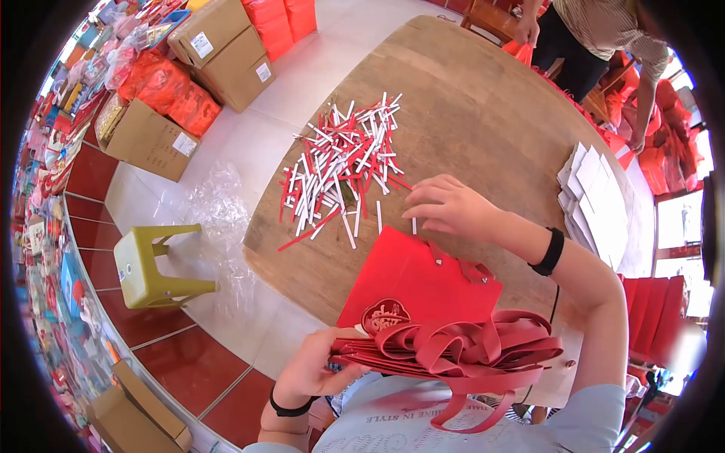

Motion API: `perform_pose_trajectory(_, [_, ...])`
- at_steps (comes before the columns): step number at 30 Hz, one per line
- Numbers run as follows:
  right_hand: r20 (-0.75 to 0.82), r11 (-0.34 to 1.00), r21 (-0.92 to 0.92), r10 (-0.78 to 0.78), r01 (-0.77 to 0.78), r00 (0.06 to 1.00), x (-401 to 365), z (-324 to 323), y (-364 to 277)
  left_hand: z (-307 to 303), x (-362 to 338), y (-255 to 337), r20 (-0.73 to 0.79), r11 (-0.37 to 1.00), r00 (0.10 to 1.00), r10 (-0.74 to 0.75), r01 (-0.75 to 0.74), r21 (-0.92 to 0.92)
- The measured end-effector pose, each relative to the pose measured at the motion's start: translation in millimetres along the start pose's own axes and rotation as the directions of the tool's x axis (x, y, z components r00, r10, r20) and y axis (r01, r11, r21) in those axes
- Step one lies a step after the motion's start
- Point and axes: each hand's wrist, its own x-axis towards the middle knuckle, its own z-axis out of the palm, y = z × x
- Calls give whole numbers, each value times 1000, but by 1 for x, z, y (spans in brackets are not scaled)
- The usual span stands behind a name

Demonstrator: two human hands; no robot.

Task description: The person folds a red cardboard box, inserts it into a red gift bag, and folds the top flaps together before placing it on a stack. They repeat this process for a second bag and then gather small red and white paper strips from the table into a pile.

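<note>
A stack of folded red paper bags (423,356) with looped red ribbon handles (461,340) is gripped at its left end by my left hand (321,366), close to my body. Just beyond the stack, one flat red bag (411,275) with a round printed logo lies at the table's near edge. Over the tabletop past this bag is my right hand (449,204), fingers apart. A short white strip (414,225) shows right under its fingertips. To its left spreads a pile of red and white paper strips (343,162).
White sheets (593,192) lie stacked at the right of the wooden table (468,98). Another person (604,38) stands at the far side, handling red material. On the floor at left are a green stool (155,264), clear plastic wrap (226,226) and cardboard boxes (155,140).
</note>
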Motion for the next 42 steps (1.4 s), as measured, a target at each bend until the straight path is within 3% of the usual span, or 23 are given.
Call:
perform_pose_trajectory(1, [1,1000,3,4,-4,1000,-1,5,2,-1,-1,-3,69,999,998,1,2,-35])
perform_pose_trajectory(2, [-82,993,-49,-110,106,991,2,12,5,1,-3,-6,70,999,998,0,2,-35])
perform_pose_trajectory(3, [-159,972,-107,-225,210,961,3,17,6,5,-7,-9,-14,999,999,-31,31,-35])
perform_pose_trajectory(4, [-159,972,-104,-225,210,961,-1,19,7,6,-10,-11,-97,998,993,-64,61,-36])
perform_pose_trajectory(5, [-159,959,-149,-263,240,952,-6,19,7,5,-10,-9,-95,997,993,-67,64,-35])
perform_pose_trajectory(7, [-156,944,-193,-298,266,942,-17,18,13,4,-9,-5,-59,990,998,29,-20,140])
perform_pose_trajectory(9, [-53,910,-286,-329,302,943,-25,15,19,2,-10,-11,-24,993,999,40,-37,111])
perform_pose_trajectory(13, [-97,903,-358,-289,238,953,-23,11,11,1,-8,-17,10,995,997,79,-80,66])
perform_pose_trajectory(14, [-117,901,-416,-191,127,975,-17,11,11,2,-6,-16,9,995,997,76,-77,66])
perform_pose_trajectory(15, [-143,883,-470,-94,16,985,-12,11,12,3,-4,-14,-22,992,997,79,-76,97])
perform_pose_trajectory(17, [-159,872,-489,-78,-10,984,0,11,9,6,-2,-14,-53,989,995,81,-74,129])
perform_pose_trajectory(19, [-180,860,-508,-65,-36,981,3,10,11,9,-5,-17,-166,998,984,56,-51,34])
perform_pose_trajectory(21, [-100,808,-545,-328,224,939,-7,9,15,8,-6,-15,-155,998,988,27,-19,53])
perform_pose_trajectory(22, [-102,808,-546,-327,222,940,-14,11,18,7,-6,-15,-144,998,990,2,7,66])
perform_pose_trajectory(24, [-1,930,-146,-341,337,940,-26,16,21,9,-6,-16,-168,997,986,25,-13,74])
perform_pose_trajectory(25, [0,930,-147,-340,336,940,-29,18,23,10,-6,-17,-193,996,980,46,-31,83])
perform_pose_trajectory(28, [32,964,-131,-229,231,973,-29,14,23,11,-10,-26,-251,999,967,-31,37,18])
perform_pose_trajectory(31, [-34,971,-225,-85,76,996,-6,11,28,11,-4,-25,-272,998,960,-67,66,-13])
perform_pose_trajectory(33, [-113,943,-331,4,-42,994,9,8,28,11,11,-20,-290,996,954,-74,84,22])
perform_pose_trajectory(36, [-254,935,-320,71,-153,964,4,-12,16,4,24,-25,-264,982,959,-107,144,125])
perform_pose_trajectory(38, [-277,891,147,454,-429,847,-28,-29,2,2,32,-32,-265,974,938,-223,204,-98])
perform_pose_trajectory(40, [-132,478,616,846,-626,517,-71,-42,-20,1,35,-37,-241,969,942,-235,208,-131])
perform_pose_trajectory(42, [60,225,795,896,-564,441,-131,-23,-31,0,41,-36,-197,961,948,-252,221,-166])
